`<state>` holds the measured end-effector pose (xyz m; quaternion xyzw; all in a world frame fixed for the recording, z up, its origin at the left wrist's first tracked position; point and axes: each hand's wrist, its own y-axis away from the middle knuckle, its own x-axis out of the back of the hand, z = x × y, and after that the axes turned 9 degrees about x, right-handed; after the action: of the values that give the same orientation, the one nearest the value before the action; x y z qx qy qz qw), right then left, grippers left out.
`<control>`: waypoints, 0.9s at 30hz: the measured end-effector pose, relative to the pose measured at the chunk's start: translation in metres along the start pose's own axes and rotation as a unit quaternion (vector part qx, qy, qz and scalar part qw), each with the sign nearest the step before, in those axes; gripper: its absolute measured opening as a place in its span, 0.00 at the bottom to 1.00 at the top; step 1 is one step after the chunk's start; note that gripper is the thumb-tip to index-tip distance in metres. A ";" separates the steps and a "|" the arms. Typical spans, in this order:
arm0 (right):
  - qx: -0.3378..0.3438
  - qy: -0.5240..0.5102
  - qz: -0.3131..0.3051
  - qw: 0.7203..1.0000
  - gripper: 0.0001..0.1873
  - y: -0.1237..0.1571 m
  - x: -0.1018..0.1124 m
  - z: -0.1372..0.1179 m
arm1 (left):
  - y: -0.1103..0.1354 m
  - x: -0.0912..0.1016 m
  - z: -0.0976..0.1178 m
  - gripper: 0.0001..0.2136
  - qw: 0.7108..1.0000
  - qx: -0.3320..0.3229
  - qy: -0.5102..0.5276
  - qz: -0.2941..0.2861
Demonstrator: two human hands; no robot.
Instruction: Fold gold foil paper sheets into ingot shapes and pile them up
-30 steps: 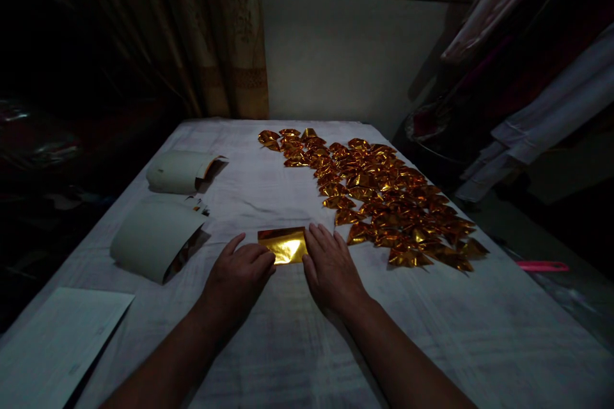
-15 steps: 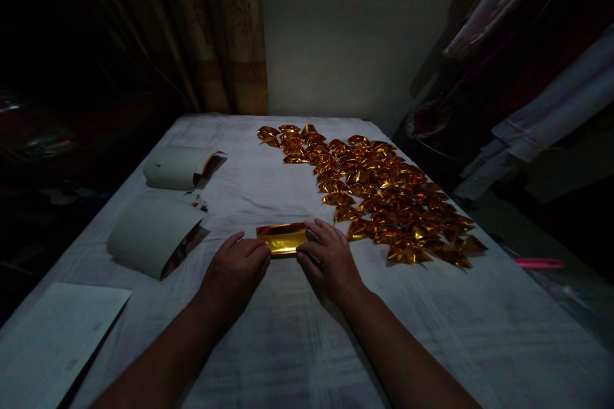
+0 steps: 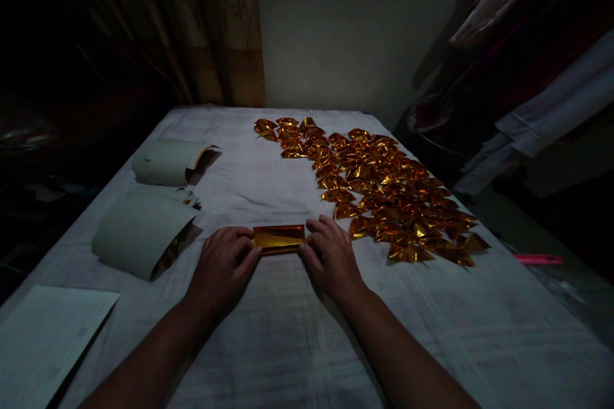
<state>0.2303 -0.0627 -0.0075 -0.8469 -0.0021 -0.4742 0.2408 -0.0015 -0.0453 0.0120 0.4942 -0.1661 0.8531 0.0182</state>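
A shiny gold foil sheet, folded into a narrow strip, lies across the cloth between my hands. My left hand pinches its left end between thumb and fingers. At the other end, my right hand grips the strip the same way, with the fingers bent. Just beyond my right hand spreads a heap of folded gold foil pieces, pointed at their ends and overlapping one another.
Two curled sheets of pale paper or card, a nearer one and a farther one, stand at the left. A flat pale sheet lies at the near left corner. Beyond the right edge is a pink handle; hanging clothes are above.
My left hand has shifted left, and its thumb and fingers now close on the strip's left end. My right hand stays at the right end. The view has tilted slightly down.
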 end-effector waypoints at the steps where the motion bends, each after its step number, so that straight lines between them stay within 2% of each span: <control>1: 0.000 -0.003 0.002 1.000 0.08 0.000 0.000 0.000 | 0.000 0.000 0.000 0.13 1.000 0.002 0.000 -0.001; 17: -0.015 0.016 0.029 0.999 0.07 -0.004 0.000 -0.009 | -0.002 -0.002 0.002 0.13 0.999 0.029 -0.008 -0.009; 27: -0.031 0.049 0.016 0.998 0.07 -0.008 -0.001 -0.015 | -0.004 -0.004 0.003 0.13 0.999 0.044 -0.020 -0.019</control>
<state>0.2155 -0.0615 0.0011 -0.8294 0.0382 -0.5112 0.2222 0.0039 -0.0420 0.0113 0.5145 -0.1196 0.8490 0.0094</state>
